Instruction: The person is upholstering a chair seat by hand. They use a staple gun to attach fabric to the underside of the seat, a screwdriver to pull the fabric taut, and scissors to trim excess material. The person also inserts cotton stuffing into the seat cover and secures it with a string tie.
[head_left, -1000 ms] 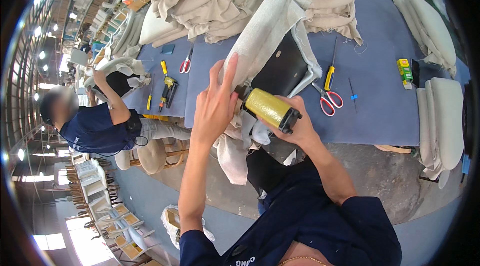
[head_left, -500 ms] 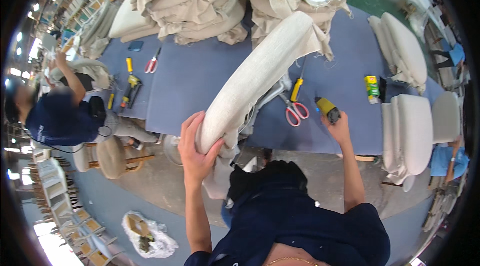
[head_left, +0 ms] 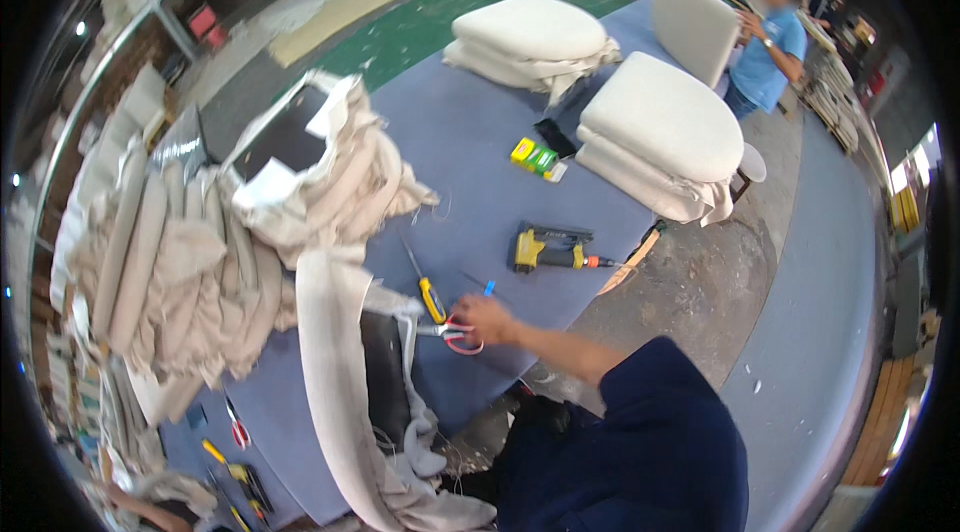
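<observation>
My right hand is at the red-handled scissors, its fingers closed about the handle loops where they lie on the blue-grey tabletop. A yellow-handled screwdriver rests just beside them, and a thin tool with a blue end lies close to my knuckles. To the left, a cushion covered in beige fabric stands tilted on edge, its dark underside facing my right hand and loose cloth hanging at its edge. My left hand is out of sight. A yellow and black staple gun lies farther right, untouched.
Covered cushions are stacked on the right, near a green and yellow box. Piles of beige fabric pieces fill the far left. More tools, including another staple gun, lie lower left. A co-worker in blue handles a cushion.
My right hand has let go of the staple gun, which now lies on the table, and has moved onto the scissors. The view has swung right; my left hand has left the picture.
</observation>
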A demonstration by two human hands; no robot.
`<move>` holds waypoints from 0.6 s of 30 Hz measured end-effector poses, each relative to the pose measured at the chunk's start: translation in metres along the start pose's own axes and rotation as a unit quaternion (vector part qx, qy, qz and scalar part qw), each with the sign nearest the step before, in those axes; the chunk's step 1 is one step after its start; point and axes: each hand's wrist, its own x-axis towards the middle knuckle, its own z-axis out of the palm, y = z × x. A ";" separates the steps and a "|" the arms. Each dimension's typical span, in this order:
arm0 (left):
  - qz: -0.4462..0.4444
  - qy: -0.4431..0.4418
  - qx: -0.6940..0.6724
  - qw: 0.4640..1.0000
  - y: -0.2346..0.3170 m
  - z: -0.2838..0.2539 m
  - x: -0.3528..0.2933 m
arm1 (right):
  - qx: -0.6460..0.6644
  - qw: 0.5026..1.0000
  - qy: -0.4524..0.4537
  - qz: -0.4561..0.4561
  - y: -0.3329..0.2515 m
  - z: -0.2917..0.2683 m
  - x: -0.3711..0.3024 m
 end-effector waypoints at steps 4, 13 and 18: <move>-0.151 -0.024 0.006 0.988 -0.029 0.032 -0.017 | -0.110 0.992 0.034 0.053 0.001 0.011 -0.004; -0.374 -0.084 0.011 0.924 -0.062 0.047 -0.041 | 0.710 0.650 0.253 -0.099 -0.104 -0.193 0.020; -0.446 -0.099 -0.003 0.890 -0.077 0.035 -0.044 | 0.750 0.625 0.216 -0.035 -0.103 -0.190 0.010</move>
